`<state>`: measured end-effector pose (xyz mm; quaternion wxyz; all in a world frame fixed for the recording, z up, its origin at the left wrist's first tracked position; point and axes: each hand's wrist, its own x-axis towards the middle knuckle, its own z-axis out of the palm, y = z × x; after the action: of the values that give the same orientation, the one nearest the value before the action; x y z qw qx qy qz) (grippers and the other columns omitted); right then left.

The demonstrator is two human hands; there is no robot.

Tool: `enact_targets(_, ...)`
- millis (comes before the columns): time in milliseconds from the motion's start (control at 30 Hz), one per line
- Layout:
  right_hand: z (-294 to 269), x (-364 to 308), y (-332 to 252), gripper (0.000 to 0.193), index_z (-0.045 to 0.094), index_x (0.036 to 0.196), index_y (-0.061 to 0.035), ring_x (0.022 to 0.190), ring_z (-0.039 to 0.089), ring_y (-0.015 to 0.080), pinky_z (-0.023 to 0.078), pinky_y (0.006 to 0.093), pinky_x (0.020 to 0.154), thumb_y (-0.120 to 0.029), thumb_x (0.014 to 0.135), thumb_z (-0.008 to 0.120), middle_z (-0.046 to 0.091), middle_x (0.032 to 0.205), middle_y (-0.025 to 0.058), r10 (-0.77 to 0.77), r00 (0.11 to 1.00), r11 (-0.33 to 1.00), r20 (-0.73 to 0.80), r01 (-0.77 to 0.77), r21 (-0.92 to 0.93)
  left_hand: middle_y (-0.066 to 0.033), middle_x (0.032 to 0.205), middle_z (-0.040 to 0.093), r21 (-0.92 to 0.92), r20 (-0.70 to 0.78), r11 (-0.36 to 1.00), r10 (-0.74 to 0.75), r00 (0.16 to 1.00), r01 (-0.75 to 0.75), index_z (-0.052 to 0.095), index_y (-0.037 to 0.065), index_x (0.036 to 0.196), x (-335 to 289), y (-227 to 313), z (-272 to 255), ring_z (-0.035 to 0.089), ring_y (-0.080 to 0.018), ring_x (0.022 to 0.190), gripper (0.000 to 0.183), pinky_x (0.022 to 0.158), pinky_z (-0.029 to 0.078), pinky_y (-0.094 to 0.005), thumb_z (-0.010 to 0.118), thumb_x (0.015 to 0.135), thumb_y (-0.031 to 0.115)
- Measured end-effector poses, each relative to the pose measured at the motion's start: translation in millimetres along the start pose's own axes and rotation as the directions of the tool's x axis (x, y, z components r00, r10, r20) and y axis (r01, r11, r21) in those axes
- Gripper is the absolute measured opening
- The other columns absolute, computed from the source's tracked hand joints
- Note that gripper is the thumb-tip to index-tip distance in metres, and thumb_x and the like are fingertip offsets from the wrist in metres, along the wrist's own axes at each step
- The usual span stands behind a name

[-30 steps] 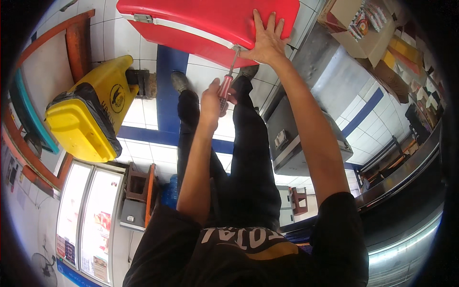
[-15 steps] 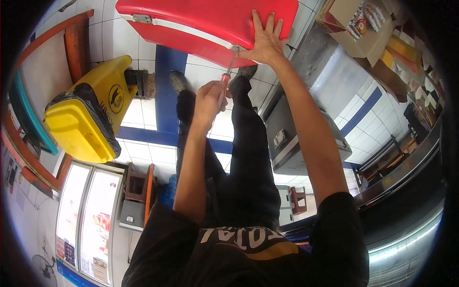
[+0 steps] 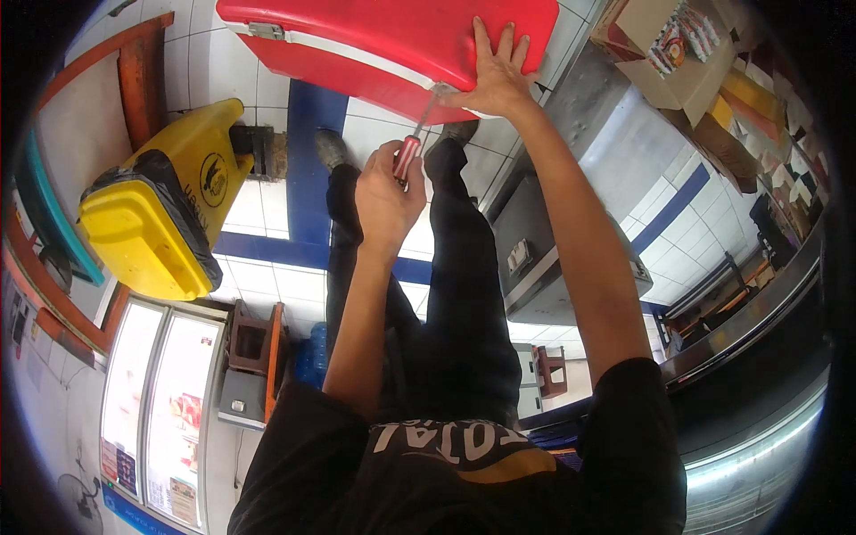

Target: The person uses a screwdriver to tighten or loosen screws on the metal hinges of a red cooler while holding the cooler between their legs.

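Arm outstretched, the left hand [image 3: 390, 201] is clamped round a screwdriver [image 3: 408, 155] slanting lengthwise away from the body and rightward, tip by the pale seam [image 3: 357, 56] of a red box [image 3: 392, 31]; the right hand [image 3: 501, 87] lies splayed on top.

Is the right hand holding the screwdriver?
No, the left hand holds the screwdriver, while the right hand rests on the red cooler.
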<state>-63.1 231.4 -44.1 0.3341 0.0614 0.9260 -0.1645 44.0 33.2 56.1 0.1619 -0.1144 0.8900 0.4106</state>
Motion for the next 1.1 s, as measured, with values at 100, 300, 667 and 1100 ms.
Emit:
enact_targets(100, -23.9, -1.9, -7.1, 0.149, -0.004, 0.165, -0.0254, 0.153, -0.008, 0.0541, 0.013, 0.0797, 0.111, -0.074, 0.056, 0.085, -0.008, 0.167, 0.0311, 0.039, 0.991, 0.999, 0.132, -0.042, 0.019, -0.0161, 0.084, 0.07, -0.1, -0.018, 0.991, -0.088, 0.996, 0.086, 0.072, 0.003, 0.107, -15.1, -4.4, -3.6, 0.067, -0.0251, 0.065, 0.022, 0.063, 0.053, -0.035, 0.071, 0.09, 0.016)
enact_targets(300, -55.1, -2.0, -14.7, 0.149, -0.016, 0.163, -0.0143, 0.151, -0.022, 0.0522, 0.004, 0.076, 0.115, -0.082, 0.066, 0.074, -0.02, 0.164, 0.0335, 0.019, 0.923, 0.997, 0.383, -0.046, 0.062, -0.0171, 0.075, 0.071, -0.226, 0.136, 0.921, -0.294, 0.946, 0.318, 0.075, 0.0, 0.105, -29.5, 10.1, 10.2, 0.067, -0.0181, 0.063, 0.025, 0.063, 0.052, -0.0312, 0.072, 0.092, 0.022)
enact_targets(667, -32.9, 11.6, 3.3, 0.149, -0.018, 0.161, -0.0075, 0.147, -0.027, 0.0561, -0.001, 0.0685, 0.119, -0.083, 0.069, 0.071, -0.025, 0.16, 0.0388, -0.065, 0.907, 0.996, 0.416, 0.082, -0.025, -0.0156, 0.072, 0.072, -0.29, 0.104, 0.892, -0.331, 0.938, 0.347, 0.076, -0.001, 0.105, -29.6, 10.7, 26.8, 0.064, -0.0143, 0.06, 0.028, 0.06, 0.051, -0.0314, 0.072, 0.093, 0.024)
enact_targets(1100, -38.8, 8.9, -1.5, 0.152, -0.02, 0.161, -0.0085, 0.147, -0.027, 0.0555, 0.001, 0.0682, 0.119, -0.083, 0.067, 0.073, -0.023, 0.161, 0.0381, -0.029, 0.912, 1.0, 0.409, 0.029, 0.006, -0.0167, 0.078, 0.074, -0.333, 0.09, 0.881, -0.324, 0.942, 0.335, 0.076, -0.002, 0.106, -29.7, 6.4, 33.1, 0.069, -0.0157, 0.068, 0.028, 0.067, 0.054, -0.0312, 0.072, 0.094, 0.023)
